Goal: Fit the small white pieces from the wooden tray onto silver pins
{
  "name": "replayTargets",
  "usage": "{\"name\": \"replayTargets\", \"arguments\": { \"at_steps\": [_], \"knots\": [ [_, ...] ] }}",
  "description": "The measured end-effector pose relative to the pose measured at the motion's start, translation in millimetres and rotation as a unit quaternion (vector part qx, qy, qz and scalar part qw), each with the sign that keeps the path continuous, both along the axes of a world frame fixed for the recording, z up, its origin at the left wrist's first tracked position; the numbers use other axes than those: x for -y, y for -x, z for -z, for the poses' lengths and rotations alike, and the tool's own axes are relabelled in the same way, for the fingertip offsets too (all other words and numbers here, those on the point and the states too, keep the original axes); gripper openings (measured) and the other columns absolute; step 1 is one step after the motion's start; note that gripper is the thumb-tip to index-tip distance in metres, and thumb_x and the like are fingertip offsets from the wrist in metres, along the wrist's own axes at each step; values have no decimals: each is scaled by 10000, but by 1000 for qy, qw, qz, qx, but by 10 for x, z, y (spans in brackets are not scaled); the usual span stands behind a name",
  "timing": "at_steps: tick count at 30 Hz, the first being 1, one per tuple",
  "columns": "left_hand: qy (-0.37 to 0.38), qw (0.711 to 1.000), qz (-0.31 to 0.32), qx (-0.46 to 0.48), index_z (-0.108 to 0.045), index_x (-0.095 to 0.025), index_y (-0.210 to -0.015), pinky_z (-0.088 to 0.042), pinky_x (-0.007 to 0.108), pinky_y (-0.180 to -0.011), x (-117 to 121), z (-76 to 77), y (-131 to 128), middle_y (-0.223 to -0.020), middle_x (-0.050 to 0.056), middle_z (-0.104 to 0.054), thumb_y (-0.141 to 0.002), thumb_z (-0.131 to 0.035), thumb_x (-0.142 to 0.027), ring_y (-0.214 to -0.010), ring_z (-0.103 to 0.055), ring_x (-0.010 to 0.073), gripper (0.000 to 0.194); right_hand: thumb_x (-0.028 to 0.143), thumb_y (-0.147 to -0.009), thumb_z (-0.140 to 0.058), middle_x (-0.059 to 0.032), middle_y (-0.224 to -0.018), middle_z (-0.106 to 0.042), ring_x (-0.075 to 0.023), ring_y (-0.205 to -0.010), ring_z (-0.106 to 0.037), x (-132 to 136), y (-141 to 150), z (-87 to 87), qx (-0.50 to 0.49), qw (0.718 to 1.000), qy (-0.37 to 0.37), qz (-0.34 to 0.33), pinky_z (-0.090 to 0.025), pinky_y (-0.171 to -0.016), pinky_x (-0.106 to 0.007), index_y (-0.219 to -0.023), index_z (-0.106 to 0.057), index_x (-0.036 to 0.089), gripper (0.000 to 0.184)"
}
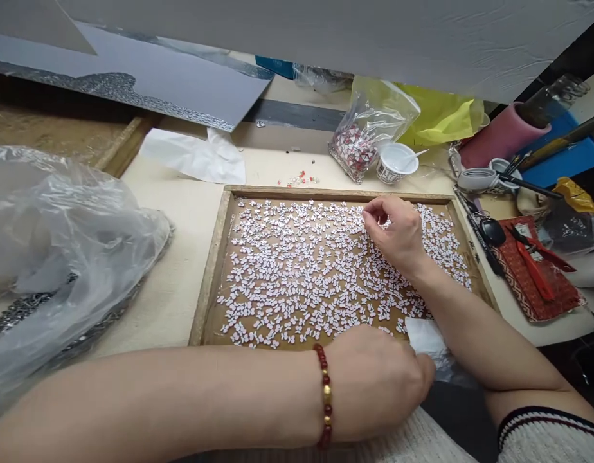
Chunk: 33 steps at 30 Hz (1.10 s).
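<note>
A shallow wooden tray [215, 257] lies in front of me, its brown base covered with many tiny white bow-shaped or butterfly-shaped pieces [297, 270] with pinkish marks. Over the tray's right half is my right hand [398, 231], thumb and forefinger brought together in a pinch. Whatever lies between those fingertips is too small to make out. My left hand [374, 379], wearing a beaded red and gold bracelet [326, 392], is curled closed at the tray's near edge, its fingers mostly hidden. A white tissue or small bag [427, 341] shows just beyond its thumb; I cannot tell whether it is gripped.
Large clear plastic bags [85, 257] bulge at the left. Behind the tray are white paper [195, 154], a bag of red and white pieces [355, 148] and a white cup [397, 164]. Red-handled pliers [538, 270] rest on a red pouch [523, 302] at right.
</note>
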<state>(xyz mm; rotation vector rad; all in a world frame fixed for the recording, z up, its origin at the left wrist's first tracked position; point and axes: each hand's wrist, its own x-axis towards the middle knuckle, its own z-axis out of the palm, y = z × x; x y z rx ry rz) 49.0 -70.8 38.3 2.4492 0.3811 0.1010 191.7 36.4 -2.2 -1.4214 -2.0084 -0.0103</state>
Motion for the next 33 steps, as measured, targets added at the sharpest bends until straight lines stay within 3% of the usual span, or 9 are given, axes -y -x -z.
{"name": "replayTargets", "arguments": {
  "at_steps": [2, 4, 8, 11, 13, 16, 18, 23, 33],
  "knots": [
    [87, 996, -35, 8, -580, -161, -771, -369, 221, -466, -214, -110, 120, -686, 6, -651, -914, -470, -231, -540, -555, 106, 194, 163, -791, -558, 9, -663, -606, -143, -661, -519, -23, -10, -2, 26, 1000, 9, -6, -345, -681, -314, -747, -588, 197, 64],
    [159, 979, -119, 39, -548, -165, -723, -404, 203, -542, -447, -189, 252, -630, -17, -598, -926, -457, -259, -568, -536, 90, 241, 156, -789, -560, 9, -685, -615, -154, -696, -518, -48, -9, -1, 47, 999, 24, -12, -333, -695, -320, -746, -587, 205, 70],
    [315, 916, -221, 116, -424, -189, -650, -345, 185, -460, -814, -229, 488, -533, -48, -399, -939, -323, -289, -462, -371, 60, 322, 184, -805, -565, -10, -789, -637, -177, -802, -524, -87, 10, 14, 56, 997, 54, -11, -328, -730, -329, -761, -581, 212, 55],
    [444, 834, -302, 127, -374, -213, -681, -229, 188, -380, -940, -173, 585, -508, -56, -242, -946, -183, -317, -411, -227, 64, 343, 198, -819, -555, -14, -801, -632, -179, -820, -514, -103, 38, 9, 70, 995, 73, -1, -317, -741, -327, -774, -589, 211, 58],
    [532, 765, -328, 155, -361, -211, -679, -195, 183, -375, -974, -109, 614, -527, -52, -222, -923, -226, -275, -413, -205, 58, 286, 185, -824, -536, -14, -796, -628, -177, -819, -508, -115, 54, 0, 81, 993, 82, 8, -310, -745, -324, -773, -593, 206, 79],
    [641, 662, -318, 221, -437, -190, -704, -154, 172, -374, -986, -18, 626, -539, -50, -251, -876, -341, -203, -423, -194, 49, 197, 179, -824, -533, -13, -808, -626, -171, -824, -503, -132, 67, -10, 81, 992, 92, 9, -311, -757, -321, -790, -589, 196, 68],
    [675, 618, -304, 264, -508, -173, -761, -142, 162, -373, -983, 20, 626, -545, -52, -277, -866, -391, -166, -430, -194, 44, 157, 178, -826, -534, -13, -812, -621, -166, -819, -499, -136, 71, -13, 76, 993, 93, 5, -315, -759, -319, -796, -585, 192, 61],
    [685, 582, -298, 322, -548, -161, -878, -155, 142, -378, -976, 58, 631, -559, -59, -329, -902, -422, -126, -443, -201, 42, 133, 167, -823, -542, -13, -791, -618, -163, -796, -499, -127, 87, -3, 74, 994, 80, -2, -325, -745, -316, -790, -588, 188, 60],
    [658, 555, -318, 397, -515, -144, -708, -165, 136, -375, -1011, 221, 638, -545, -52, -343, -954, -405, -301, -430, -214, 37, 311, 208, -871, -528, -31, -828, -620, -189, -840, -508, -111, 93, -2, 147, 987, 52, -23, -335, -725, -330, -811, -615, 194, 107]
  ]
}}
